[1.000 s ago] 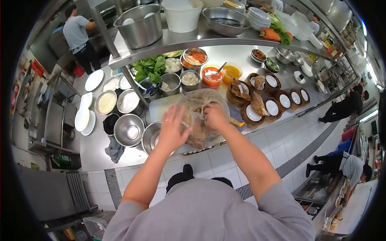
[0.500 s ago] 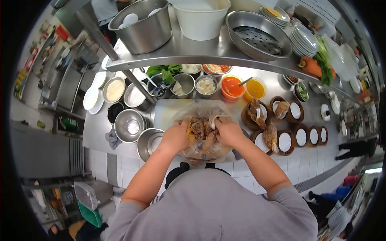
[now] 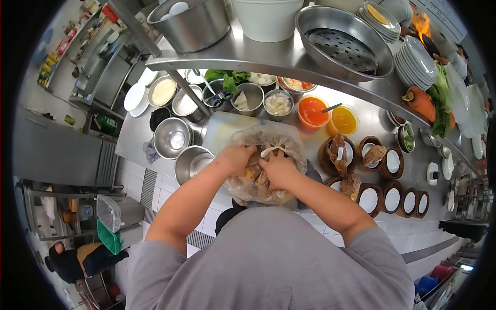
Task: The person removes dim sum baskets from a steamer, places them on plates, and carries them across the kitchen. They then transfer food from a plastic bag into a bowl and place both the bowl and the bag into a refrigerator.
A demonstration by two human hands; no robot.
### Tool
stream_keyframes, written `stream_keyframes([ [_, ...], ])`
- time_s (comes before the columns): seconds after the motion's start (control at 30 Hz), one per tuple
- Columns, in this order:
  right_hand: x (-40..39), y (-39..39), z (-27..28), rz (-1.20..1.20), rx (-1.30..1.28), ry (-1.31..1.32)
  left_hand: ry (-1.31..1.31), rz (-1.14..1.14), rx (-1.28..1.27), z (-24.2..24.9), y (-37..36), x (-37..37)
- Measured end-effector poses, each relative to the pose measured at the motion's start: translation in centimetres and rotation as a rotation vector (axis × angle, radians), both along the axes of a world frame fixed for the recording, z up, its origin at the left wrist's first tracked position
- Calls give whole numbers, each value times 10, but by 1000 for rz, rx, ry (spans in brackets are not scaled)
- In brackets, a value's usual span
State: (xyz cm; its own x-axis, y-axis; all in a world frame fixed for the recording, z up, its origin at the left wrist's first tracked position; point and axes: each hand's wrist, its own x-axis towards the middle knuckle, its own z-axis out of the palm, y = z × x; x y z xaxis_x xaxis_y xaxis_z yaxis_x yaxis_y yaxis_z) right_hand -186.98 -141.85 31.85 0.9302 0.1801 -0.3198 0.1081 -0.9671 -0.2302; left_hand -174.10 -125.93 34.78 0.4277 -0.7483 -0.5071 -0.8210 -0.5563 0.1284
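Observation:
A clear plastic bag holding brown, wrapped-looking food pieces lies at the counter's front edge, partly over a pale cutting board. On the bag's left side, my left hand is closed, its fingers curled over the plastic. My right hand reaches into the bag's mouth with bent fingers over the food; its fingertips are hidden. A whitish twisted strip of plastic lies above the right hand. To the right, brown packaged pieces rest on round wooden pots with white insides.
Steel bowls stand left of the bag. Behind are ingredient tins and tubs of red sauce and yellow liquid. A steel shelf crosses overhead, bearing pots, a perforated pan and plates. Flame rises at far right.
My hands have come closer together over the bag, the right one moving left and inward across the food. The camera view has turned and shifted. A flame now shows at upper right.

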Motion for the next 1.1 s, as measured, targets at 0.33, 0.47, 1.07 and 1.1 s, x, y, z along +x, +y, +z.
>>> stream_keyframes([
  [0.33,-12,-27,-12,54,204,-287,-62,-175,-305,29,13,-35],
  [0.47,-14,-50,-5,14,335,-474,9,-65,-537,66,38,-36],
  [1.07,-19,-14,46,-864,1222,-1106,627,1257,-1465,-16,218,-4],
  [1.1,-17,-5,58,-878,1294,-1086,480,1109,-1485,-22,223,1],
])
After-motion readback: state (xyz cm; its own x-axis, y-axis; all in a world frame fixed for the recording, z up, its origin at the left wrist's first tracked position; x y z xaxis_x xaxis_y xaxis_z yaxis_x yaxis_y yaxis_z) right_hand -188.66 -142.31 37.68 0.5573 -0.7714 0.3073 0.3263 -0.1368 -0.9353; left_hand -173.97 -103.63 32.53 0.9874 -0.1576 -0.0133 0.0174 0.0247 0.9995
